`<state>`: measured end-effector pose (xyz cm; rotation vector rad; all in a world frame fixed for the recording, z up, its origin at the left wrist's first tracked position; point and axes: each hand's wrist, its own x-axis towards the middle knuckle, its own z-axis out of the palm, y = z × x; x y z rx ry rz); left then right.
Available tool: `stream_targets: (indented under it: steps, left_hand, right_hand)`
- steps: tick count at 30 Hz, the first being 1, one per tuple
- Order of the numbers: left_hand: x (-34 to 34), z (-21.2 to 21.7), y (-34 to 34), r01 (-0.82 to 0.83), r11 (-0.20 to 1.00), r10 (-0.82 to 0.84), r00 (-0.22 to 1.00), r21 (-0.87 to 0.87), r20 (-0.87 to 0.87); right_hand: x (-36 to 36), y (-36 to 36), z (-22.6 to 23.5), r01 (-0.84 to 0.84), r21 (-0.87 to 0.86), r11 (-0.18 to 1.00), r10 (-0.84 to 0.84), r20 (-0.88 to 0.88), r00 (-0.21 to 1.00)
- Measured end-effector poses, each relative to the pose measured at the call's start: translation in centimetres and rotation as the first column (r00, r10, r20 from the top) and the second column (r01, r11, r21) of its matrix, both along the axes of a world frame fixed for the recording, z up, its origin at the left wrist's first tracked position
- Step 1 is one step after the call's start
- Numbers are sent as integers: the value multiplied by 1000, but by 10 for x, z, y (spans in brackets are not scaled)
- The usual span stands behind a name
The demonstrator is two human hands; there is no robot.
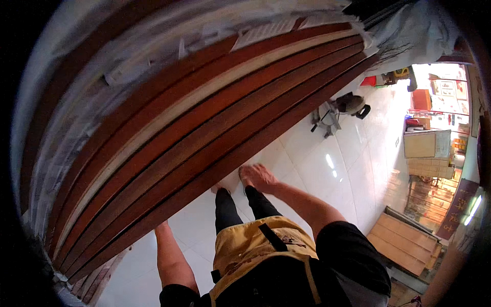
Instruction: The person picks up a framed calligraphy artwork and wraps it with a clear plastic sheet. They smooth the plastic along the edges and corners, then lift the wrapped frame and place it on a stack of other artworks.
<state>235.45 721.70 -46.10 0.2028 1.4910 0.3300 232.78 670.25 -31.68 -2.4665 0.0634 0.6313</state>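
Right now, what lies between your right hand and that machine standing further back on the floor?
Only bare white floor tiles, in the head view, between the right hand and the machine.

Stacked planks (pixel 194 128) left, tiled floor (pixel 327 169) right, machine (pixel 340 110) behind.

Wooden planks (pixel 204 123): reddish-brown, glossy, with paler tan stripes along some edges. Plastic wrap (pixel 153 46) over upper planks: milky white, translucent. Floor tiles (pixel 317 158): white, glossy, thin grey grout lines. Apron (pixel 255 250): mustard yellow, dark stains, black strap. Trousers (pixel 227 210): black. Flat boards (pixel 404 243) at lower right: light tan.
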Motion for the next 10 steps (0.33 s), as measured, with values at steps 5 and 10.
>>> stream_targets:
  steps: [5,10]
  left_hand:
    - [-16,71,-57,209,977,-206,976,44,-63]
    - [-60,76,-66,830,557,-829,557,29,-41]
  right_hand:
    - [-104,-31,3,-459,-249,853,376,-318,870]
    - [-129,-66,55,-457,-169,873,363,-401,841]
